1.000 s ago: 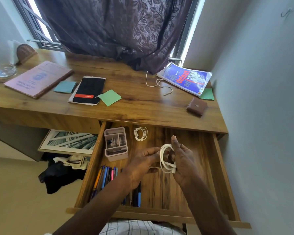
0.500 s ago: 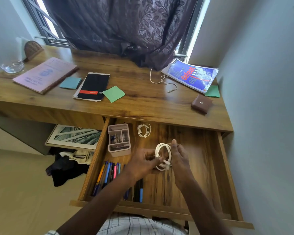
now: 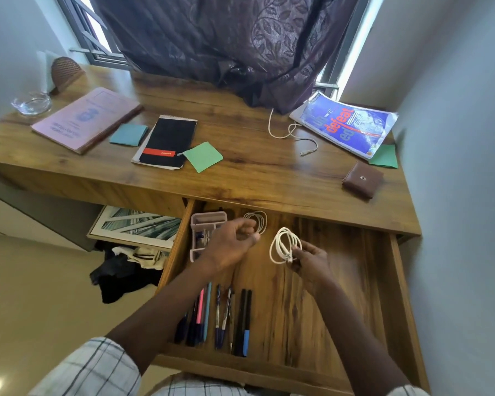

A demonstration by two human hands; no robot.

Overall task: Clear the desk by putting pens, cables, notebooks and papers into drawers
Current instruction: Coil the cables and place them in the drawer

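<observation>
Standing beside the person, I see the drawer (image 3: 355, 281) under the right part of the desk (image 3: 240, 178) pulled wide open. The right hand (image 3: 309, 260) hovers over the middle of the drawer and pinches a cable (image 3: 280, 238), white and wound into a coil. The coil stands up above the fingers, clear of the drawer floor. The left hand (image 3: 232, 244) is just to the left of it, over the far left part of the drawer. Its fingers are curled in toward the thumb, and I see nothing in it. The two hands are near each other but apart.

Inside the drawer, a small coil (image 3: 260, 221) of thin white wire lies at the far edge, partly behind the left hand. A grey tray (image 3: 203, 221) with compartments sits in the far left corner. Pens (image 3: 226, 318) lie side by side at the near left, some partly under the left forearm.

On the desk, a loose cord (image 3: 277, 135) lies at the far right, just beside a blue book (image 3: 346, 124). A wallet (image 3: 362, 180) is near the right edge. A black notepad (image 3: 167, 141) lies in the middle. A green paper (image 3: 203, 157) touches its right corner, a teal paper (image 3: 129, 134) is on its left, and a pink notebook (image 3: 86, 118) lies further left.
</observation>
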